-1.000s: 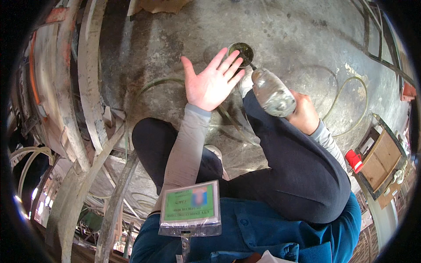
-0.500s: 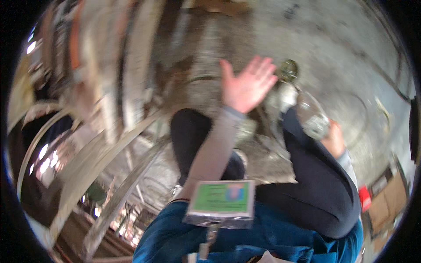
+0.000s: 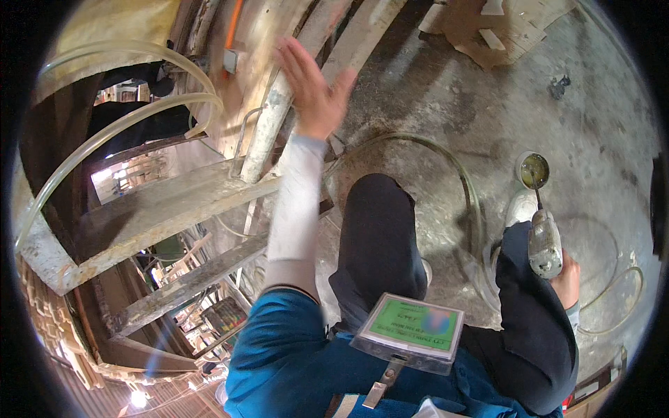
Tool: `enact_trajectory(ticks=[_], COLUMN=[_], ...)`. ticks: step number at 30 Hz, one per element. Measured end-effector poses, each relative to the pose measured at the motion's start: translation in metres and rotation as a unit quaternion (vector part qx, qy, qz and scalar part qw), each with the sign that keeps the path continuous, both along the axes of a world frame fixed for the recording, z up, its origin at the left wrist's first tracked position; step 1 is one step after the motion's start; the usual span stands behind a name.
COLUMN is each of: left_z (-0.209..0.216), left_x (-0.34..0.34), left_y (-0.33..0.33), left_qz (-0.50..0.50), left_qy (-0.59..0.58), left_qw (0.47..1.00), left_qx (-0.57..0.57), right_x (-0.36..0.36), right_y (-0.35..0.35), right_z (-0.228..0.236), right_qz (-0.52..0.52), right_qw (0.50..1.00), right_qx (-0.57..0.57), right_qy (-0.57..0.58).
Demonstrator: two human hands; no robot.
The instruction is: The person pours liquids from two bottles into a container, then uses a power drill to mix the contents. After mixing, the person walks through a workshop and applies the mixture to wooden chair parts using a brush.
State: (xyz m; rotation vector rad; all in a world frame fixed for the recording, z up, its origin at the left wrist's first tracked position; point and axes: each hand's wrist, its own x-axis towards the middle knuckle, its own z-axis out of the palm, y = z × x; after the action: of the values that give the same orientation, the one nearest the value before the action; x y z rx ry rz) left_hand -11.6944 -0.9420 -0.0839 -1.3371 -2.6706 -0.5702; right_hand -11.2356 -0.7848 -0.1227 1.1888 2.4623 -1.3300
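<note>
Far left: one looped length of clear, yellowish plastic hose (image 3: 139, 113), hung in two arcs. Beside it: one pale, stained timber beam (image 3: 167, 209), running slantwise. Above: one narrow, bright orange strip (image 3: 235, 28) along the upright boards. Next: the left hand (image 3: 315, 94), bare, grey-sleeved, raised in front of the boards and slightly blurred; fingers stretched out, thumb spread wide to the right, nothing held; whether it touches the boards cannot be told. Centre: one green-and-white card badge in a clear plastic holder (image 3: 411, 331), clipped at the wearer's chest. Right of centre, on the grey concrete floor: one curved, greenish translucent hose (image 3: 477, 212), and, higher up, one torn sheet of brown cardboard (image 3: 467, 38). Further right: one white shoe (image 3: 521, 210); just above its toe, one small round cup (image 3: 520, 168) with dark greenish contents. One thin dark rod (image 3: 539, 198) reaches the cup from one rounded, paint-smeared grey hand tool (image 3: 545, 244). The right hand (image 3: 570, 279) grips this tool at its rear end, fingers largely hidden behind it; the tool's body lies ahead of those fingers, the cup beyond, clear of them and well apart from the left fingers. Far right: one pale hose loop (image 3: 640, 282).
</note>
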Motion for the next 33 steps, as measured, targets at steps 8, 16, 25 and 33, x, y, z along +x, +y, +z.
enact_trajectory(ticks=[8,16,25,33], left_z=[-0.012,-0.008,-0.007,-0.093], left_x=[-0.092,-0.037,0.037,0.070], left_y=[0.037,0.062,0.043,-0.123], left_qz=[0.001,-0.093,-0.106,0.068], left_qy=[0.190,-0.284,-0.799,-0.696], left_qw=[0.976,0.937,0.452,0.693], left_qx=[-0.107,0.181,0.383,-0.174], right_x=[-0.008,-0.006,0.001,-0.003], right_y=[0.001,-0.003,-0.002,0.002], right_z=[0.010,0.008,0.003,0.005], right_qz=[0.019,-0.005,-0.004,0.019], right_qw=[1.000,1.000,1.000,1.000], right_qx=[0.004,0.006,0.000,-0.003], right_qy=[0.003,0.006,-0.025,-0.021])
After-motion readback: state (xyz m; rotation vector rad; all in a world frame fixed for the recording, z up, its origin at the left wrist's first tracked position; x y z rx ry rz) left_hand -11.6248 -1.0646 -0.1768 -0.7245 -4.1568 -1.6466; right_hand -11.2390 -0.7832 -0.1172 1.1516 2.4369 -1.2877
